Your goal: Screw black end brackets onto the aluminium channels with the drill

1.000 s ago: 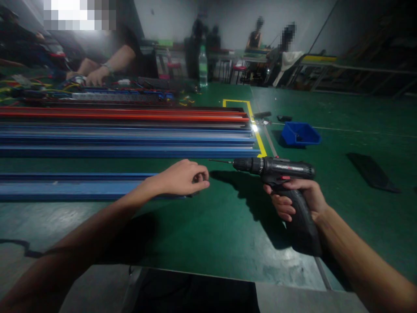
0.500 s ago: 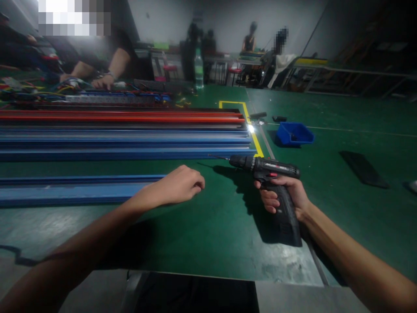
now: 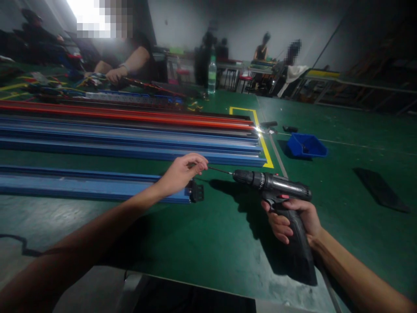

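My right hand (image 3: 306,216) is wrapped round the grip of a black cordless drill (image 3: 284,186), which points left above the table. A long thin bit (image 3: 220,170) sticks out of its chuck. At the tip of that bit, the thumb and fingers of my left hand (image 3: 184,173) are pinched together; whatever lies between them is too small to make out. Below and behind the left hand lies a blue metal profile (image 3: 97,186). A black end piece (image 3: 197,191) sits at the profile's right end.
Several blue profiles (image 3: 163,147) and red profiles (image 3: 156,116) lie across the green table, ending near yellow tape (image 3: 264,143). Right of them are a blue bin (image 3: 306,145) and a dark flat slab (image 3: 379,189). A bottle (image 3: 212,76) stands behind; a co-worker's hands (image 3: 115,74) handle wires.
My left hand has risen slightly to meet the bit's tip, uncovering the black end piece. The drill now sits lower in view, and the whole scene has shifted right and down.
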{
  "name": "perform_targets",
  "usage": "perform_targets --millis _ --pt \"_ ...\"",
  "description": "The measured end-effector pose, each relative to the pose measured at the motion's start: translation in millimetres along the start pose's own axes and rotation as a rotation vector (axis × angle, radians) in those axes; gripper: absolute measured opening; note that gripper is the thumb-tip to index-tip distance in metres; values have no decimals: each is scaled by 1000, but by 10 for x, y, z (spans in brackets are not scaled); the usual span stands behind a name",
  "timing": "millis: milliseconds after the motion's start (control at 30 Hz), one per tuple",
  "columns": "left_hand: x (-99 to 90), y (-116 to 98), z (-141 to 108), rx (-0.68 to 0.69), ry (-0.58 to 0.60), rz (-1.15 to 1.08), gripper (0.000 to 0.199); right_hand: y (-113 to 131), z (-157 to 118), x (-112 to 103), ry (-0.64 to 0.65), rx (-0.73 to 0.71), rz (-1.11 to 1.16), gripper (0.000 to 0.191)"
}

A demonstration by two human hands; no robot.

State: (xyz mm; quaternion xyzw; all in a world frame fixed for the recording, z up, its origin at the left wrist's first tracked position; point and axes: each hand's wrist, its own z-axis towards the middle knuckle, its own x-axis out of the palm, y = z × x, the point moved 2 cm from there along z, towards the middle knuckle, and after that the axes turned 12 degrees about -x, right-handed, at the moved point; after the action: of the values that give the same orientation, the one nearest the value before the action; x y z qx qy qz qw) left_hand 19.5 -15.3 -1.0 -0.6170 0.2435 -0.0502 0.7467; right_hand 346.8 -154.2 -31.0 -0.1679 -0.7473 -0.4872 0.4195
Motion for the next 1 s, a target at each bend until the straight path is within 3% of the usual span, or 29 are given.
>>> perform_targets --millis 100,300,500,633,800,1000 --pt "10 20 -13 -58 16 -119 35 -57 -11 -3 32 12 1 35" --pt "-7 -29 -61 -57 -22 -87 33 -109 -20 -18 51 32 -3 36" --pt "-40 -38 -72 44 -28 79 30 -92 -21 -19 -30 17 -42 35" --pt "-31 -10 -73 31 14 106 30 -89 -28 -14 -94 23 -51 31" --pt "-15 -17 -76 12 37 96 25 -102 -15 -59 12 -1 -6 36" --pt "-5 -47 -84 -1 50 69 23 -104 -19 -71 10 23 -18 38"
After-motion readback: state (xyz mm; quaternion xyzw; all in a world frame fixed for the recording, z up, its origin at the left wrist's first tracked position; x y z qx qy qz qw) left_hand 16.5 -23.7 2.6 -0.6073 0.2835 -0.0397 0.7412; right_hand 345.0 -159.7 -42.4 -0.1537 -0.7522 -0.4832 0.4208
